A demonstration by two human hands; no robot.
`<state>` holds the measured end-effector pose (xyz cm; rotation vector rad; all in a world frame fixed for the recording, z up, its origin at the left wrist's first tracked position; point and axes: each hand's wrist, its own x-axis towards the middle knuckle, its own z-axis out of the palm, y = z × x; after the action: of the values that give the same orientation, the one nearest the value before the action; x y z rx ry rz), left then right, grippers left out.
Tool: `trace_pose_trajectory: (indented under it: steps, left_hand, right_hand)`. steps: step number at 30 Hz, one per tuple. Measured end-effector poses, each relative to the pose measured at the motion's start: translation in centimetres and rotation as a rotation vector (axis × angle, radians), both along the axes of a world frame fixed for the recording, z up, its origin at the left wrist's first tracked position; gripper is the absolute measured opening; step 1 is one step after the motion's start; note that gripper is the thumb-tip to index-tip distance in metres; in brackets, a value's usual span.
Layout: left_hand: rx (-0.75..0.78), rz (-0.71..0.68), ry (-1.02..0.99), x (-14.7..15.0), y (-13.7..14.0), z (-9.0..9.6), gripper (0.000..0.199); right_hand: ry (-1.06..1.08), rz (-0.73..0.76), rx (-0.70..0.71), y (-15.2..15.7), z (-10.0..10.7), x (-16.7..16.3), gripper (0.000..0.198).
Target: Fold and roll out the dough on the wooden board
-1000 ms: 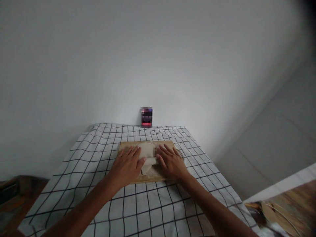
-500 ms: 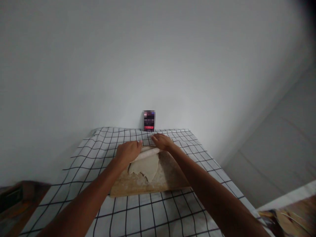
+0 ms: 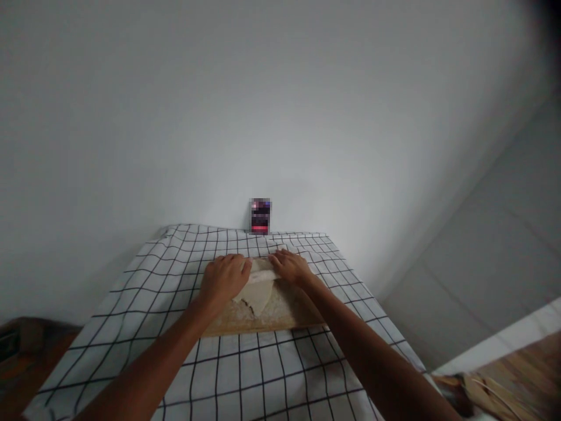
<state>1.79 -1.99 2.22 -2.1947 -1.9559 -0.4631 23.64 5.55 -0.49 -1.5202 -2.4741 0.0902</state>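
Note:
A pale, floury rolling pin (image 3: 262,276) lies across a flattened sheet of dough (image 3: 259,294) with a ragged, torn near edge. Beneath the dough is a floured wooden board (image 3: 287,318). My left hand (image 3: 227,273) curls over the pin's left end, its thumb toward the middle. Over the right end rests my right hand (image 3: 289,266), fingers bent forward across it. Both hands hide the pin's ends, and only its middle shows between them. Some dough also shows on the far side of the pin.
A white tablecloth with black grid lines (image 3: 232,374) covers the table, which meets a plain wall (image 3: 280,117). A blurred-out phone-like rectangle (image 3: 260,216) leans on the wall behind the board. Brownish items (image 3: 473,392) lie low at the right.
Both hands and the rolling pin have come nearer to me over the dough, and more dough shows beyond the pin. The camera view has also shifted slightly.

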Motion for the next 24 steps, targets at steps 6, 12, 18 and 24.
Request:
trace_pose_trajectory:
  steps: [6, 12, 18, 24]
  left_hand:
    - [0.087, -0.060, -0.045, 0.7, -2.8, -2.1, 0.041]
    - [0.040, -0.076, -0.151, 0.4, -4.7, -3.4, 0.048]
    - [0.040, -0.107, -0.190, -0.1, -4.9, -3.5, 0.048]
    - [-0.001, -0.102, -0.148, 0.2, -4.0, -2.5, 0.052]
  right_hand:
    - [0.089, 0.016, 0.100, -5.9, -0.8, 1.4, 0.050]
    - [0.133, 0.050, 0.124, -10.5, -1.7, 2.7, 0.046]
    - [0.108, 0.019, 0.123, -11.7, -1.6, 2.3, 0.047]
    - [0.143, -0.014, 0.143, -10.6, -1.4, 1.8, 0.047]
